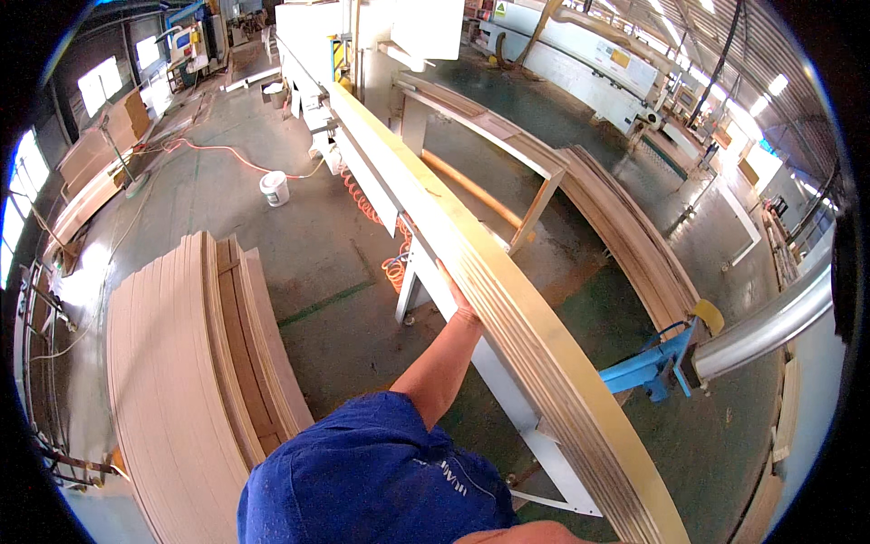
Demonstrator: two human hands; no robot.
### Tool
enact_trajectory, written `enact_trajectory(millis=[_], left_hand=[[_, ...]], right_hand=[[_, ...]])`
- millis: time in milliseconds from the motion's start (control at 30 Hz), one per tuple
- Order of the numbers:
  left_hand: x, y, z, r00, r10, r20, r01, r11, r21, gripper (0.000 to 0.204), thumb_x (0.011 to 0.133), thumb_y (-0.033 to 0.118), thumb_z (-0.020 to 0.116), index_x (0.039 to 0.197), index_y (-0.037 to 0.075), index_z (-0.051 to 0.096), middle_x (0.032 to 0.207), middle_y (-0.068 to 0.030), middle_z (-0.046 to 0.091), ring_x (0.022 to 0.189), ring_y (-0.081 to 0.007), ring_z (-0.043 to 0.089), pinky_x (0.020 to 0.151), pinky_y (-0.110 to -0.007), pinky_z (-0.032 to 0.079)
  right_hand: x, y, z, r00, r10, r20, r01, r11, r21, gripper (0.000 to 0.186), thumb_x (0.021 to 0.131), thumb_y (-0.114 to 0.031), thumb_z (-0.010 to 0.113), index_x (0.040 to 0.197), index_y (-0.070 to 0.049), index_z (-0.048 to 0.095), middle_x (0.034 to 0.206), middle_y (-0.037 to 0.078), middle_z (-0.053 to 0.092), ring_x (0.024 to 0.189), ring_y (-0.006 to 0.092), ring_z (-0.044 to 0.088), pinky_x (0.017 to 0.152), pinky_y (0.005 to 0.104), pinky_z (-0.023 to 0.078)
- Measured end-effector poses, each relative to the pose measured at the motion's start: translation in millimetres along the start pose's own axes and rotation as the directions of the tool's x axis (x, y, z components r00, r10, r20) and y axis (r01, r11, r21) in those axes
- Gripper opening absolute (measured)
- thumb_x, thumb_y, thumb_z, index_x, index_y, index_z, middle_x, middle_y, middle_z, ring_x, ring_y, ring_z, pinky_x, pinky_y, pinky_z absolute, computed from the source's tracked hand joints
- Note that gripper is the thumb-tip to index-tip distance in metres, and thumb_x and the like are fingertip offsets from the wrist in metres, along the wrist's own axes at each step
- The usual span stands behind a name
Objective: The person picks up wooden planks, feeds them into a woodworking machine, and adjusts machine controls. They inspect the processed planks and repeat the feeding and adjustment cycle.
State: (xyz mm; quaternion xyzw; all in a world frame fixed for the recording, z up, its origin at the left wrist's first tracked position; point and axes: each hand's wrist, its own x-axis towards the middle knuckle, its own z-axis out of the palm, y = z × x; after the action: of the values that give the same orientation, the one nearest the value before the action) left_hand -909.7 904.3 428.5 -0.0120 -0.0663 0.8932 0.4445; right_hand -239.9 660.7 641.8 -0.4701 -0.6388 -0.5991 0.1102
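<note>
A long stack of thin boards (535, 335) with a pale yellow top runs from the lower right away to the far middle. It rests on a white metal stand (507, 385). My left hand (459, 295) lies against the near left side of the stack, fingers stretched along it; part of the hand is hard to make out. Of my right arm (526, 535) only a bit shows at the lower edge, and its hand is out of the picture.
At left stands a big stack of brown panels (163, 363). More long boards (625, 236) lie at right beside a blue metal bracket (648, 367) and silver pipe (770, 331). An orange coiled hose (362, 201) hangs under the stand; a white bucket (274, 189) sits on the floor.
</note>
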Motion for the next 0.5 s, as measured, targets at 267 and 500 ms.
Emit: enact_trajectory(millis=[267,500], left_hand=[[52.3,11.3,-48.2,0.981,0.147,-0.124,-0.131,0.983,0.129,0.089,0.091,0.081,0.037,0.146,0.013,0.050,0.135,-0.0140,0.060,0.118,-0.0356,0.060,0.103,-0.051,0.049],[-2.8,38.8,-45.2,0.951,0.034,0.307,-0.308,0.158,0.938,0.062,0.094,0.060,0.060,0.103,0.000,0.070,0.084,-0.0068,0.073,0.069,-0.0207,0.070,0.060,-0.038,0.062]], right_hand=[[33.7,-23.3,19.1,0.999,0.007,0.054,-0.012,0.994,0.106,0.079,0.087,-0.055,0.065,0.144,-0.008,0.034,0.121,0.027,0.053,0.104,0.0440,0.055,0.089,0.0611,0.043],[-23.6,-42.4,72.8,0.636,0.490,0.596,-0.747,0.584,0.317,0.054,0.084,-0.046,0.068,0.115,-0.002,0.062,0.118,0.019,0.058,0.110,0.0379,0.054,0.097,0.0526,0.041]])
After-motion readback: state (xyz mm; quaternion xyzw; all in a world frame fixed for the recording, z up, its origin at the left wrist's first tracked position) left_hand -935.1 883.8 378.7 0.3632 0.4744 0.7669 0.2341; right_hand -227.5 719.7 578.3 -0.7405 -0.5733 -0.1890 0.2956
